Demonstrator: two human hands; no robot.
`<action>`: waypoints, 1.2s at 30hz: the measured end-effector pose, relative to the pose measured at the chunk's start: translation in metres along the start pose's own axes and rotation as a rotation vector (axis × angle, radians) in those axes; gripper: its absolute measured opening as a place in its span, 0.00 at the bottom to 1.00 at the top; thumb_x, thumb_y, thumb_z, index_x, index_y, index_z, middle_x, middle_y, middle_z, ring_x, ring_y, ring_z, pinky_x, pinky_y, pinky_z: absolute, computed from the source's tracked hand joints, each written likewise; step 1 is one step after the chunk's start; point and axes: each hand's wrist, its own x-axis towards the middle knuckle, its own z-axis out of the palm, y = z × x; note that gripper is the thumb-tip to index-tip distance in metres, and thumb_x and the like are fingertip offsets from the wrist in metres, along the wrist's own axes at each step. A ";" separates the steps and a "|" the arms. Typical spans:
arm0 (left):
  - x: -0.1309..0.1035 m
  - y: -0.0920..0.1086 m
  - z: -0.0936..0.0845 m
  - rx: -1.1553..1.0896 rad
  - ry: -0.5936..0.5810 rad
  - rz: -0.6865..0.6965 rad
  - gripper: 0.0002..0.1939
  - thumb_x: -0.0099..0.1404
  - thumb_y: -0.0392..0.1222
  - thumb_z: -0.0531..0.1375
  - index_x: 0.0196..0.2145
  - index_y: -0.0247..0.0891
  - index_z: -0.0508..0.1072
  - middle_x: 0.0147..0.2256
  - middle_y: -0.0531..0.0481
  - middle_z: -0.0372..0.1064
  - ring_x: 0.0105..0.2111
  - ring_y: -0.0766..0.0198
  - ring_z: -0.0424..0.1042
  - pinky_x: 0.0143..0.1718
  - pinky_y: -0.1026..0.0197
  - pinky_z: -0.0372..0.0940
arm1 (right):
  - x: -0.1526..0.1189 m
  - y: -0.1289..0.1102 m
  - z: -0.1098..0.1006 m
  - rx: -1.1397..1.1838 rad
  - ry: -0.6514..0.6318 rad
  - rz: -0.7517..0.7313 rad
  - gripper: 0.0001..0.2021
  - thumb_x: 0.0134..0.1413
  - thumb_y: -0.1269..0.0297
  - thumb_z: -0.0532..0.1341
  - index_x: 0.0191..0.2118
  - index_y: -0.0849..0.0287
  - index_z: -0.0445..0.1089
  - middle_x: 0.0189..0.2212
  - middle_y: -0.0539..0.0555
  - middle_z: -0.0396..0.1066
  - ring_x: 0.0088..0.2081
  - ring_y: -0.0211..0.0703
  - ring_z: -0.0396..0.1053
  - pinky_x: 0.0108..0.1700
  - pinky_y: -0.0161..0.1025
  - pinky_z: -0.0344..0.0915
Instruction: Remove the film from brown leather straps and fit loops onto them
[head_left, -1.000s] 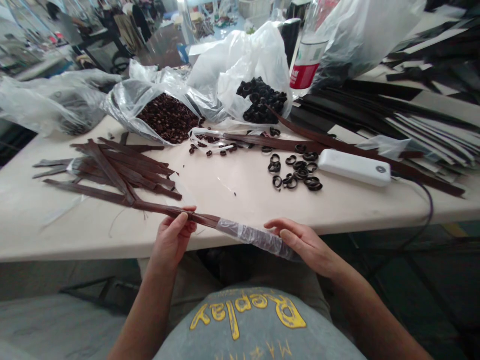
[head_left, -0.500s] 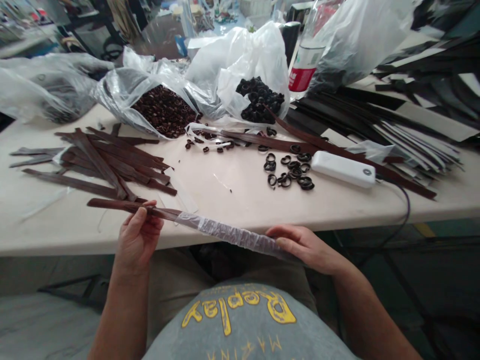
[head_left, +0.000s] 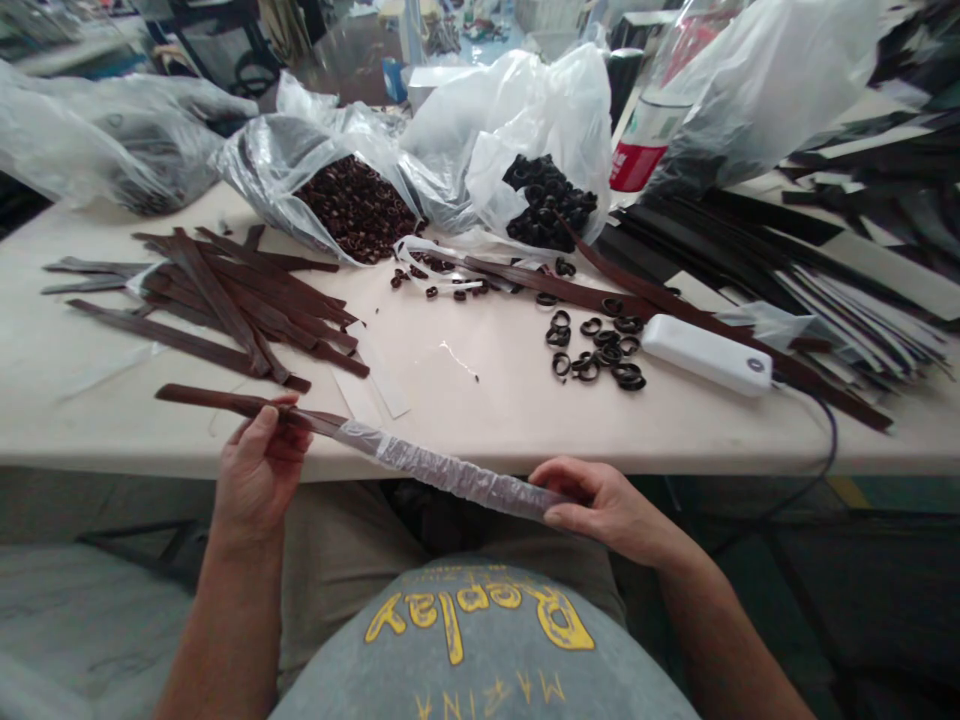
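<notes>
A dark brown leather strap (head_left: 202, 398) stretches between my two hands just over the table's front edge. Wrinkled clear plastic wrap (head_left: 442, 470) covers its right-hand stretch. My left hand (head_left: 262, 450) pinches the bare brown part between thumb and fingers, and the strap's end sticks out to the left. My right hand (head_left: 600, 505) closes around the wrapped part near its right end, which the fingers partly hide. Just beyond my left hand lies a heap of similar brown straps (head_left: 225, 300).
Behind are plastic bags of small brown loops (head_left: 356, 210) and black loops (head_left: 551, 200). Loose black loops (head_left: 600, 345) lie beside a white device (head_left: 705, 352) with a cable. Black strips (head_left: 712, 250) and a red-labelled bottle (head_left: 637, 165) occupy the right side of the table (head_left: 465, 420).
My left hand has shifted slightly left with the strap. The right hand has barely moved, and both keep their hold. The whole table scene sits a little further right from a small camera turn.
</notes>
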 end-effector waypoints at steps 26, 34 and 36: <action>-0.080 -0.063 0.046 0.120 -0.372 -0.359 0.14 0.54 0.48 0.69 0.23 0.34 0.75 0.19 0.51 0.71 0.19 0.68 0.68 0.23 0.67 0.64 | 0.029 -0.012 0.023 0.049 0.502 -0.361 0.09 0.62 0.62 0.61 0.46 0.54 0.72 0.50 0.55 0.71 0.48 0.45 0.70 0.49 0.41 0.68; -0.078 -0.062 0.055 -0.062 -0.235 -0.396 0.14 0.49 0.44 0.73 0.24 0.32 0.75 0.20 0.54 0.72 0.19 0.71 0.69 0.21 0.70 0.65 | 0.015 0.003 0.027 0.137 0.781 -0.393 0.08 0.61 0.59 0.63 0.35 0.56 0.75 0.24 0.48 0.69 0.25 0.36 0.66 0.25 0.31 0.62; -0.077 -0.063 0.056 -0.072 -0.238 -0.387 0.14 0.49 0.44 0.74 0.24 0.32 0.75 0.20 0.54 0.73 0.19 0.71 0.69 0.21 0.70 0.66 | 0.014 0.001 0.030 0.154 0.852 -0.457 0.07 0.60 0.61 0.63 0.35 0.56 0.75 0.28 0.49 0.70 0.27 0.36 0.67 0.29 0.32 0.64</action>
